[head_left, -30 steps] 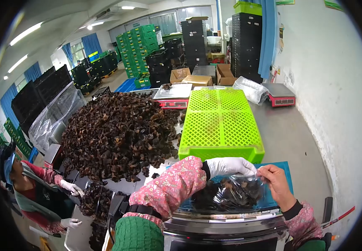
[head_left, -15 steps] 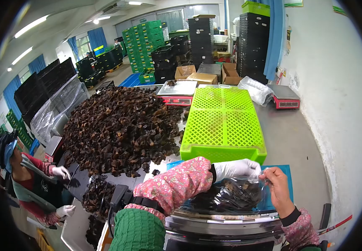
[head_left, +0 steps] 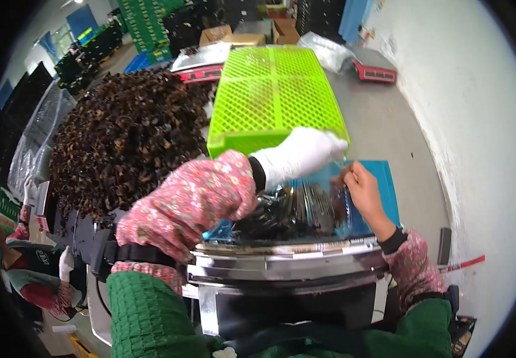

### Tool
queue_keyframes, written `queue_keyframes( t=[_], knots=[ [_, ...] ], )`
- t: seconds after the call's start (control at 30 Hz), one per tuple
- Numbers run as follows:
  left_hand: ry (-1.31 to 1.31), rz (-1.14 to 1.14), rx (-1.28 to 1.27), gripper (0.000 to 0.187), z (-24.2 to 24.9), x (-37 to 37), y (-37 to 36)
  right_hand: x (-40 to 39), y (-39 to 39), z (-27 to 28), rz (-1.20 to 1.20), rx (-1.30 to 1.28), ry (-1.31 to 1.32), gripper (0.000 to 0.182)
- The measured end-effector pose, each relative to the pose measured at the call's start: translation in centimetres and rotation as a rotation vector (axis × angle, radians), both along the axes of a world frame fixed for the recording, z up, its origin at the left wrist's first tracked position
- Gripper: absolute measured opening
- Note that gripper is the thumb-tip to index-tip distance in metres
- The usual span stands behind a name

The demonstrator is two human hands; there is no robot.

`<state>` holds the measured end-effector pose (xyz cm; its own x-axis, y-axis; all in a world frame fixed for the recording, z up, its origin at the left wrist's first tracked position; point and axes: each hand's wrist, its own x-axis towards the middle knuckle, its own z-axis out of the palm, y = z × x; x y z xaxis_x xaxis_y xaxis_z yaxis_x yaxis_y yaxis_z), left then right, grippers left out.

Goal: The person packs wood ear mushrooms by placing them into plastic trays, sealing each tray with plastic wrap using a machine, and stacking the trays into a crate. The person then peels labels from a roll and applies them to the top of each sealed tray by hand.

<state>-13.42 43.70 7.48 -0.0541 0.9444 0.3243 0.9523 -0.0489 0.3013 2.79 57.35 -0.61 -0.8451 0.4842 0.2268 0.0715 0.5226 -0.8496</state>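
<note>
A clear plastic bag (head_left: 297, 212) of dark, crinkled pieces that look like wood ear fungus lies on a blue sheet (head_left: 380, 185) at the front of the table. My left hand (head_left: 306, 154), in a white glove, is closed at the bag's upper right edge, by the front wall of a lime-green crate (head_left: 273, 142). My bare right hand (head_left: 362, 194) pinches the bag's right end, just below the left fingertips. Motion blur and the clear film partly obscure both grips. A metal-edged machine (head_left: 288, 262) stands right in front of me, below the bag.
A large heap of dark fungus (head_left: 133, 137) covers the table's left side. Two red-based scales (head_left: 201, 73) (head_left: 374, 64) and a clear plastic bundle (head_left: 326, 52) stand farther back. At left, a person's gloved hand (head_left: 66, 262) shows. A white wall (head_left: 455, 89) bounds the right.
My head view has tilted down and shifted right. My left hand has risen toward the crate's front wall, while my right hand stays at the bag's right end. The other person has moved an arm.
</note>
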Motion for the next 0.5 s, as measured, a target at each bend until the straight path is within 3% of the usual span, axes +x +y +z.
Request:
queue_keyframes(
  t=[0.07,0.13,0.17,0.27,0.37,0.47,0.5],
  knots=[
    [-0.062,0.032,0.033,0.019,0.2,-0.3,1.0,0.0,-0.3,1.6,-0.022,0.226,-0.076,0.017],
    [-0.303,0.020,0.049,0.022,1.3,-1.2,1.9,-0.4,-0.7,1.9,-0.027,0.151,0.087,0.016],
    [-0.297,0.023,0.060,0.023,1.8,-1.2,1.9,-0.8,-1.0,2.3,-0.026,0.116,0.174,0.016],
    [-0.285,0.058,0.074,0.023,2.4,-0.6,1.6,-1.5,-3.1,6.0,0.184,-0.506,0.245,0.017],
    [-0.361,0.096,0.090,0.025,3.2,-0.5,0.7,-0.9,-4.3,9.3,0.337,-0.321,-0.144,0.018],
    [-0.547,0.073,0.038,0.032,3.1,-1.4,-1.9,-1.8,-3.8,7.6,0.401,-0.113,-0.061,0.021],
    [-0.622,0.042,-0.042,0.034,3.0,-1.6,-3.2,-1.3,-4.4,8.5,0.293,-0.248,-0.020,0.021]
  ],
)
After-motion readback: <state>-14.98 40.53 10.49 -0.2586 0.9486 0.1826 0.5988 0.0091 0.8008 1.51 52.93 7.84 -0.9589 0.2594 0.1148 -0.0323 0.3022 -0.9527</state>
